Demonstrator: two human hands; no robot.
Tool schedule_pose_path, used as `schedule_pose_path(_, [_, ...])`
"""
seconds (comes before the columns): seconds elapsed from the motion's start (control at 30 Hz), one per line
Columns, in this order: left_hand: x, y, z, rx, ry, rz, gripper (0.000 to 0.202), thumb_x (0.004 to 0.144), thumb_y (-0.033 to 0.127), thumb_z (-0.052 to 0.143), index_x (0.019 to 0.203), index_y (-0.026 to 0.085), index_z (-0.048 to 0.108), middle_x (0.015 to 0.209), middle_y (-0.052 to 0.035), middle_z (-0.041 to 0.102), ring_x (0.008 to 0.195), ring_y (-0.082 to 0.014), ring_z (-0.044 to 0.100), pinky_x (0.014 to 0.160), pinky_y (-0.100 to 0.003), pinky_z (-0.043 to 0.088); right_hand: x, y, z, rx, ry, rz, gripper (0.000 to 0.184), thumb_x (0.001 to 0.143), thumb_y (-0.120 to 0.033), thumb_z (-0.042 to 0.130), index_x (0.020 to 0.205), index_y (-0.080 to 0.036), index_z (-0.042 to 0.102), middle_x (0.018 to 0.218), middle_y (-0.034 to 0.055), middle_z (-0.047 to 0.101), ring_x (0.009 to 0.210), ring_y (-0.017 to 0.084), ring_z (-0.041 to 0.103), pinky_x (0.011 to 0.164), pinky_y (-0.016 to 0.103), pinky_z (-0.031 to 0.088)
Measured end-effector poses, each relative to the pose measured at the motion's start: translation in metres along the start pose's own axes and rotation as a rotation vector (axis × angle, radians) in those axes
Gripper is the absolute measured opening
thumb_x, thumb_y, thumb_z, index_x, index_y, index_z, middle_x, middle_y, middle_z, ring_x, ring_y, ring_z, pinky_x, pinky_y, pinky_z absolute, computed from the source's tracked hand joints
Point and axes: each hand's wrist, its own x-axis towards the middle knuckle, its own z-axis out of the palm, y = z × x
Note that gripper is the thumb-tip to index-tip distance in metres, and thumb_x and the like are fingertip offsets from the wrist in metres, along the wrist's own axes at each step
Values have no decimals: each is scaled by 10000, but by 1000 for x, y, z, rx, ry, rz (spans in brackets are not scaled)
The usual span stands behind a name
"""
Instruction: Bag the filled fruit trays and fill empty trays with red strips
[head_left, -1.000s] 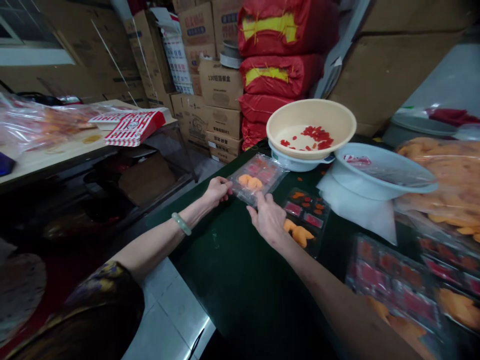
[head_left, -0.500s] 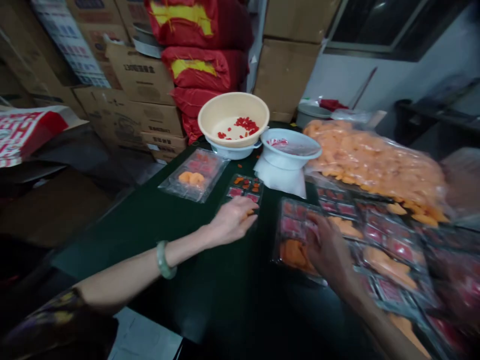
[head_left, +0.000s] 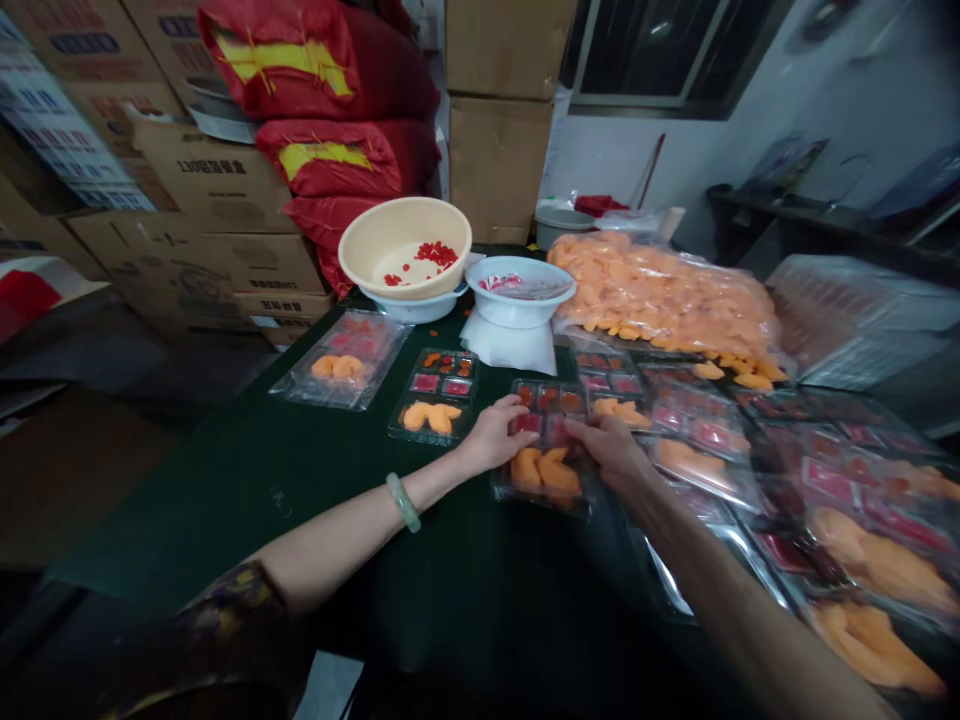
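My left hand has its fingers and thumb on the left edge of a clear plastic food tray. My right hand grips the right edge of the same tray. Dark orange pieces lie in its large lower compartment, with red packets and small reddish items above. It may be a stack; I cannot tell how many layers. Left of it is another compartment tray, with pale orange pieces at its near end, two red packets and small dried bits behind.
Further left lies a bagged tray. A cream basin with red bits and a light blue bowl stand at the back. A large bag of orange pieces lies right of them. Several filled trays cover the table's right side.
My left hand has left the left tray, where orange pieces now show, and moved right to the tray at my right hand. The view has swung right.
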Motion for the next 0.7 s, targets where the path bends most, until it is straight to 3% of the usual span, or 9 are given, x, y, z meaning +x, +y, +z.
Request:
schedule_pose_path(0.17, [-4,0,0,18,32,10,364,767,281,622,1100,135,616,1295,-145,488,1125,-210,532,912,-290,450,5,-10,10,220,-100,97,82,691,-161,589,634,-157,531,476,-13,555,403,106,509,400,212,421])
schedule_pose_path(0.27, [6,5,-13,88,11,40,283,803,262,572,1054,150,639,1189,-102,579,1034,-170,578,850,-241,465,6,-11,4,302,-144,104,68,673,-148,594,652,-158,531,490,-4,582,448,139,575,427,238,464])
schedule_pose_path(0.37, [39,4,-32,208,17,39,272,864,206,439,1041,140,634,1074,-96,637,979,-171,585,862,-268,442,-2,-12,-16,385,-148,76,123,634,-160,651,649,-163,528,575,16,632,481,151,606,430,241,475])
schedule_pose_path(0.47, [83,-6,-43,356,-4,13,215,765,109,519,934,95,651,1017,-161,640,1034,-260,534,906,-377,387,-17,-9,-42,446,-96,71,204,586,-195,730,686,-167,555,663,27,663,515,157,626,445,234,486])
schedule_pose_path(0.6, [123,-30,-36,477,-100,10,116,654,5,566,631,101,626,825,-173,652,1020,-301,512,930,-459,316,-40,1,-71,447,-44,105,321,545,-261,800,771,-176,589,734,38,676,575,161,641,506,234,519])
schedule_pose_path(0.7, [132,-44,-32,488,-163,24,123,733,62,556,634,117,603,795,-102,638,985,-245,525,930,-452,326,-52,8,-81,441,-21,144,383,510,-304,826,795,-201,592,786,63,687,621,190,648,536,265,540])
